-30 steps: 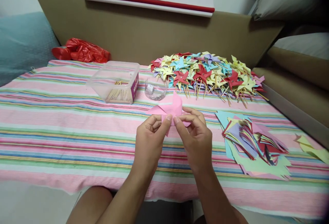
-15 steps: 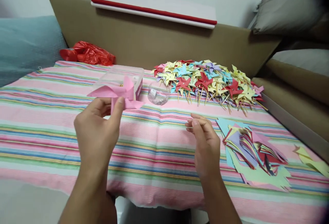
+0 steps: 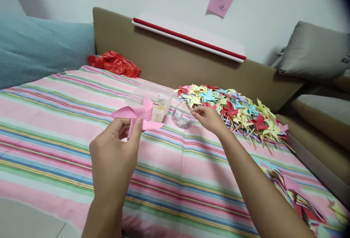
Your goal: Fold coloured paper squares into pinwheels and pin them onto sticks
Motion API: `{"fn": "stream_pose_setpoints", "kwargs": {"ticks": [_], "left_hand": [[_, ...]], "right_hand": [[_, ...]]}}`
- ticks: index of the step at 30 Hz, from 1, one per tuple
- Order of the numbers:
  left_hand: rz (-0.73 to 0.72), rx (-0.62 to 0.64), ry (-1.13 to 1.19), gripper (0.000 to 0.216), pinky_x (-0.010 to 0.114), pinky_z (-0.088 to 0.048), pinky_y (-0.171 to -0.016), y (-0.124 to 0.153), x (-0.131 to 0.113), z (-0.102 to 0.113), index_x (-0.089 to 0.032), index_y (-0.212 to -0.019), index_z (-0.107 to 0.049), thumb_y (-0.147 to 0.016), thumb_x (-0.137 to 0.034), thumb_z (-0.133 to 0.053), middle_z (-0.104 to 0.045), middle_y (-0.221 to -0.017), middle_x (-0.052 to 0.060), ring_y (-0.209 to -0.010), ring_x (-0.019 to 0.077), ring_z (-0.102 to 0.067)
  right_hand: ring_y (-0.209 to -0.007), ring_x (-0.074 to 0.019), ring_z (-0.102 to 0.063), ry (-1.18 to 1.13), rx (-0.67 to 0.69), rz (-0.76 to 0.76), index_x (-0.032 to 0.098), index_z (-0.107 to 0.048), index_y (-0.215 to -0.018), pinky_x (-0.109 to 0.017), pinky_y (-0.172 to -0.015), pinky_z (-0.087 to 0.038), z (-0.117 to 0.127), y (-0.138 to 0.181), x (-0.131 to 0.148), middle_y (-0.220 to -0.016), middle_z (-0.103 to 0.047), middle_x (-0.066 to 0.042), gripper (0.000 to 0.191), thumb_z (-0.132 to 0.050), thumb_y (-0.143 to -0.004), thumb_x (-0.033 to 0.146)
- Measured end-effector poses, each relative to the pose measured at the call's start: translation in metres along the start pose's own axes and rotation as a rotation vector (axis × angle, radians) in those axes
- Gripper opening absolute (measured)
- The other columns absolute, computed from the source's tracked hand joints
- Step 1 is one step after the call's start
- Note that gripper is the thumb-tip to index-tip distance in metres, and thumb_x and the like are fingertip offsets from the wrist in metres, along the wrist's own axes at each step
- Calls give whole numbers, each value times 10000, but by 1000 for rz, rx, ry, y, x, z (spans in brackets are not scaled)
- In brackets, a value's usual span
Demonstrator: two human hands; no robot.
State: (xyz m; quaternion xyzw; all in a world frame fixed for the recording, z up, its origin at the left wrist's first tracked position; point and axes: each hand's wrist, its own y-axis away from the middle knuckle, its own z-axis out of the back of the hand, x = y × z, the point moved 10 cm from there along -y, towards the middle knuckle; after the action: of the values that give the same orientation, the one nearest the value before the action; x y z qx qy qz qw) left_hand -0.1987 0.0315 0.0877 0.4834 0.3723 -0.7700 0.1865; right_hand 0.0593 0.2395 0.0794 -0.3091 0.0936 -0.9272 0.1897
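My left hand (image 3: pixel 116 147) pinches a pink paper pinwheel (image 3: pixel 143 114) between thumb and fingers, its folded blades spread outward. My right hand (image 3: pixel 209 119) is stretched forward at the rim of a small round clear container (image 3: pixel 180 119). Its fingers are loosely curled and slightly apart, with nothing visible in them. Small shiny pieces lie at the bottom of that container. Behind the pinwheel stands a clear plastic box (image 3: pixel 166 103) with thin wooden sticks (image 3: pixel 160 107) in it, partly covered by the pinwheel.
A heap of colourful pinwheels on sticks (image 3: pixel 232 108) lies at the back right. Stacked coloured paper (image 3: pixel 295 190) sits at the right, partly behind my forearm. A red plastic bag (image 3: pixel 119 64) lies at the back left on the striped cloth (image 3: pixel 164 179). A board (image 3: pixel 164 52) stands behind.
My right hand has moved forward to the round container. The left hand still holds the pinwheel. The view has tilted and shifted, bringing a pink note on the wall into sight.
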Motion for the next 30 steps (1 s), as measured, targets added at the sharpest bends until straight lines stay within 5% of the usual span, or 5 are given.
{"fn": "stream_pose_setpoints", "kwargs": {"ticks": [4, 8, 12, 24, 30], "left_hand": [[-1, 8, -57, 265, 305, -414, -693, -4, 7, 5, -239, -811, -707, -890, -489, -667, -716, -770, 3, -804, 214, -677], [20, -36, -146, 215, 297, -419, -680, -6, 12, 20, -238, -842, -721, -885, -445, -679, -723, -785, -6, -791, 205, -677], [34, -36, -178, 205, 294, -424, -684, -8, 13, 27, -240, -820, -708, -887, -431, -677, -724, -779, -21, -793, 198, -678], [90, -25, -169, 251, 280, -385, -583, -5, 18, 24, -246, -799, -688, -870, -486, -671, -710, -776, -15, -763, 193, -670], [42, -11, -185, 231, 266, -365, -542, -2, 14, 17, -243, -786, -675, -877, -455, -669, -695, -747, -18, -772, 190, -682]], "right_hand": [[-796, -193, -663, 245, 272, -34, 156, -722, -799, -339, -786, -510, -43, -43, -7, -832, -733, -49, 147, -664, -910, 233], [-865, -184, -681, 432, 550, -94, 138, -691, -978, -360, -796, -576, -84, -50, -29, -981, -707, -30, 214, -672, -953, 350], [-962, -209, -682, 560, 692, -109, 147, -686, -1062, -392, -853, -579, -99, -51, -41, -1097, -699, -54, 223, -657, -966, 346], [-971, -207, -680, 807, 790, -102, 149, -661, -1136, -408, -855, -582, -114, -54, -47, -1131, -685, -71, 262, -649, -972, 353], [-889, -183, -677, 833, 691, -26, 149, -673, -1060, -375, -815, -571, -106, -61, -37, -1039, -697, -50, 259, -641, -972, 389]]}}
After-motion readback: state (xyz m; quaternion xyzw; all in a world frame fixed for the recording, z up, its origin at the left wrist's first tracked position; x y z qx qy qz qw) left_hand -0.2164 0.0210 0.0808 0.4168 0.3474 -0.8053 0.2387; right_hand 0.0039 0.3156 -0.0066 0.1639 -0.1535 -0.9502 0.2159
